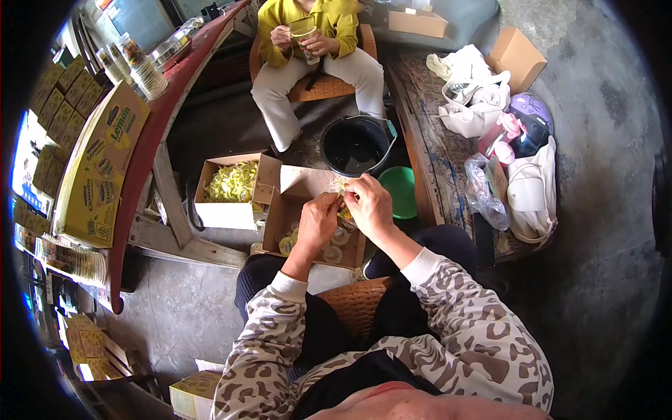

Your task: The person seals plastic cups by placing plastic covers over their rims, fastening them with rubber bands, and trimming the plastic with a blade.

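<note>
Both my hands are raised in front of me over an open cardboard box (276,220). My left hand (320,218) is closed, its fingers pinched at the near side of a small clear plastic cup (337,187) with coloured print. From the right, my right hand (369,203) pinches at the same cup's rim, where a thin yellowish strip shows. My fingers hide most of the cup. Below them, several clear plastic cups (332,253) lie in the box, some with yellow on them.
A white box of yellow strips (234,183) stands left of the cardboard box. Beyond are a black bucket (355,145) and a green basin (397,192). A seated person (308,35) holds a cup opposite. A red-edged table (164,98) stands left, a bench with bags (532,189) right.
</note>
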`<state>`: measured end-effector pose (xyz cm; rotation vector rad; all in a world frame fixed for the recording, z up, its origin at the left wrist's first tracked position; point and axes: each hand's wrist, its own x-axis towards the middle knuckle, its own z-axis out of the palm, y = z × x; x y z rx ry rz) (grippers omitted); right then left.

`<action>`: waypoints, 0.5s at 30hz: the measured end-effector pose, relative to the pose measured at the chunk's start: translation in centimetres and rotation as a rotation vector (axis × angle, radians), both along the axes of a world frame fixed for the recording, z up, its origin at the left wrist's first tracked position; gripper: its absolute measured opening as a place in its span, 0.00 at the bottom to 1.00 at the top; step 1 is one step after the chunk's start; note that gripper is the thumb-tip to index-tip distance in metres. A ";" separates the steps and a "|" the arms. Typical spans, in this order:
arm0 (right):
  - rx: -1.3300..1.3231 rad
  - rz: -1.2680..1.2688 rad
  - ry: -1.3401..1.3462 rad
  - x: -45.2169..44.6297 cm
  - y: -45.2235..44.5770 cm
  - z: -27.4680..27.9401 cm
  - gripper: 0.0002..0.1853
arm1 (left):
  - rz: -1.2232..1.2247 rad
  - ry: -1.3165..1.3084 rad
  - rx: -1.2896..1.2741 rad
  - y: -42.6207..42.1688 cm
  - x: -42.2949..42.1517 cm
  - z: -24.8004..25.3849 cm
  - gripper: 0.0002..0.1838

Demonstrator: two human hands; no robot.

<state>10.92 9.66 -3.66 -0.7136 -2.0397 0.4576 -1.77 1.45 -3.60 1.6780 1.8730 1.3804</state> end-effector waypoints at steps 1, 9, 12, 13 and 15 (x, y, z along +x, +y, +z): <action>0.001 -0.009 -0.015 0.0 0.0 0.0 0.07 | -0.002 0.001 0.000 0.1 0.0 -0.2 0.04; -0.030 -0.053 -0.057 -0.1 -0.1 0.0 0.06 | -0.003 0.032 0.041 0.5 -0.1 -1.2 0.05; -0.054 -0.043 -0.038 -0.1 -0.1 0.3 0.06 | -0.007 -0.022 0.026 0.4 -0.1 -0.9 0.05; -0.053 -0.050 -0.014 -0.2 -0.2 0.5 0.06 | 0.001 -0.025 0.028 0.2 0.0 -0.7 0.05; -0.043 -0.039 0.005 -0.1 0.0 1.0 0.06 | 0.001 -0.088 0.019 -0.1 0.1 0.0 0.06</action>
